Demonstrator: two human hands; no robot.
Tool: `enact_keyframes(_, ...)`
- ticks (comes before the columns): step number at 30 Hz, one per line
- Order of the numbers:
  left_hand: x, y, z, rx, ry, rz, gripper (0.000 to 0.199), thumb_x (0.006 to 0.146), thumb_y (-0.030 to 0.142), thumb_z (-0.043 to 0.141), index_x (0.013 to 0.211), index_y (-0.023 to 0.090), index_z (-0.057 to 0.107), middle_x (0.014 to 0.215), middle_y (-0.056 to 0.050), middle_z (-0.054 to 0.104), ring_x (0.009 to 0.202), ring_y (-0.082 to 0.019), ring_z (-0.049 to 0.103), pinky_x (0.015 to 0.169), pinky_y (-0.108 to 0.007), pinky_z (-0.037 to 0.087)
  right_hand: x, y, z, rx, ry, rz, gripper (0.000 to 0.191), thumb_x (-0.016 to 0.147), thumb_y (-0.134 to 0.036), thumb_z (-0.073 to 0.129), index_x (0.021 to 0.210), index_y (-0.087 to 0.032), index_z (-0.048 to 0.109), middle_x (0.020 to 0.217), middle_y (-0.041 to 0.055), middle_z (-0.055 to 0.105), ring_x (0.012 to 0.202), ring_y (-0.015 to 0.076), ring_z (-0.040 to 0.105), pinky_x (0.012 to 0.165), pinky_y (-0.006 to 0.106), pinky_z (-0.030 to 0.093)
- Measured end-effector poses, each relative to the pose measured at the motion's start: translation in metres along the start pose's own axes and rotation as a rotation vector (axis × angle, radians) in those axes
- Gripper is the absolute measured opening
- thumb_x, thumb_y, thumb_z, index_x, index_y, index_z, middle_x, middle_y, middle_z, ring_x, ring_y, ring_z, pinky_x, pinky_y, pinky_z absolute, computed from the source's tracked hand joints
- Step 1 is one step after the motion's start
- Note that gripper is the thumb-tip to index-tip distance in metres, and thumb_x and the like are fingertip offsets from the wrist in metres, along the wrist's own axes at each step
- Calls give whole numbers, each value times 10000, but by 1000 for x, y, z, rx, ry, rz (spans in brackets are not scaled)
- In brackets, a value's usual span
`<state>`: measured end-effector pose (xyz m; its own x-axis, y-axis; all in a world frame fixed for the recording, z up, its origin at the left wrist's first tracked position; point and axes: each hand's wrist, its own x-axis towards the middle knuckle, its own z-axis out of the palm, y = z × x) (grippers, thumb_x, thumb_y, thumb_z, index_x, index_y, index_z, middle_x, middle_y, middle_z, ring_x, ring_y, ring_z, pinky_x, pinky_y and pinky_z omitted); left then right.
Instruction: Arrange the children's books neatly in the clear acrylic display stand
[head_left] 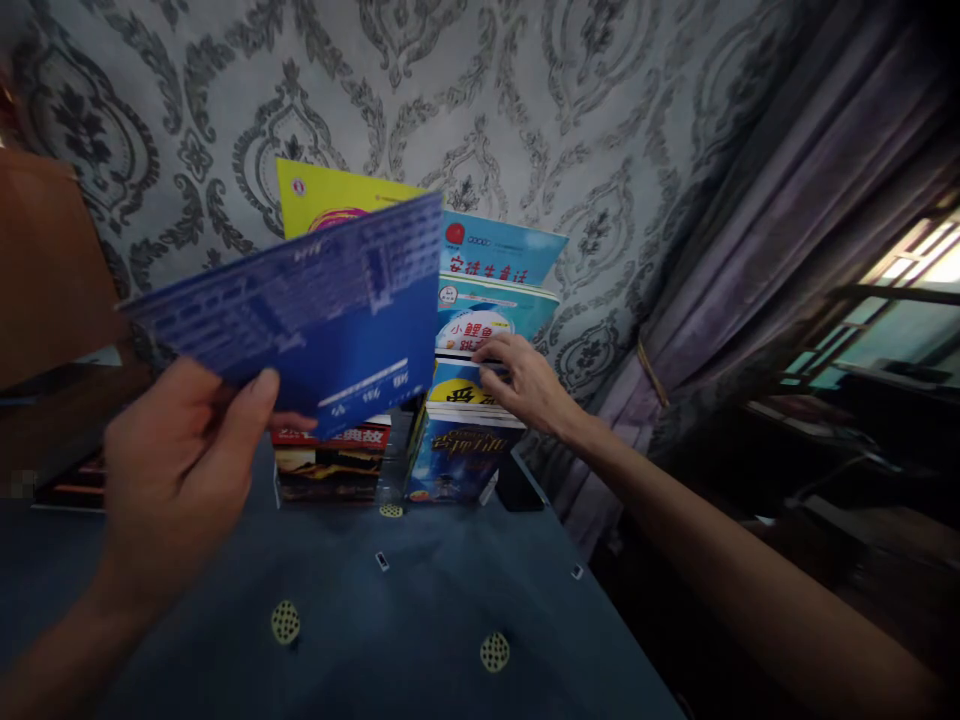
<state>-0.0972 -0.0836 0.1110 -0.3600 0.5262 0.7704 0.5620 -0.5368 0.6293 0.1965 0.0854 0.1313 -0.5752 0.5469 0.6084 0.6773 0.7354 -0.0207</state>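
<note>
My left hand (pixel 187 450) pinches the lower left corner of a blue book (pixel 352 340), raised and tilted in front of a row of books. My right hand (pixel 525 385) rests its fingertips at the top edge of the books in the right row, with its fingers bent, near a yellow and black cover (pixel 457 385). Foremost in that row is a dark blue book (pixel 465 455). Behind stand a light blue book (pixel 510 245) and a teal one (pixel 525 305). Left of them, a yellow book (pixel 300 200) rises behind books with a red-topped front cover (pixel 330 465).
The books stand on a blue-green tablecloth (pixel 390 640) against a patterned wall. A dark flat object (pixel 519 488) lies right of them. A purple curtain (pixel 622 450) hangs at the right. An orange-brown box (pixel 45 270) is at the far left.
</note>
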Motion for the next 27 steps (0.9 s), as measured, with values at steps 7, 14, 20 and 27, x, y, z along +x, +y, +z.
enact_keyframes(7, 36, 0, 43, -108, -39, 300, 144, 966, 233, 582, 1045, 172, 685, 797, 56, 706, 597, -59, 696, 570, -128, 590, -2, 0, 0, 46, 3, 21, 164, 887, -230, 513, 967, -197, 653, 1080, 110, 657, 1053, 279, 585, 962, 459, 464)
enact_keyframes(14, 43, 0, 49, -148, -87, 243, 248, 973, 317, 567, 1139, 162, 668, 863, 33, 725, 637, -94, 712, 605, -179, 633, -3, -1, 1, 53, 12, 27, 169, 891, -222, 504, 976, -191, 648, 1107, 128, 653, 1090, 289, 580, 994, 470, 457)
enact_keyframes(20, 55, -5, 54, -164, -123, 258, 308, 983, 330, 550, 1209, 140, 639, 1010, 14, 754, 657, -69, 696, 589, -145, 612, -1, 0, 2, 41, 14, 49, 160, 875, -220, 510, 957, -189, 644, 1090, 126, 650, 1084, 289, 582, 995, 464, 459)
enact_keyframes(27, 67, -7, 59, -156, -181, 254, 320, 991, 337, 525, 1216, 138, 636, 1004, 40, 713, 668, -60, 684, 609, -138, 605, -1, 1, 2, 50, 7, 43, 166, 889, -232, 503, 963, -195, 647, 1085, 118, 648, 1071, 281, 582, 975, 447, 465)
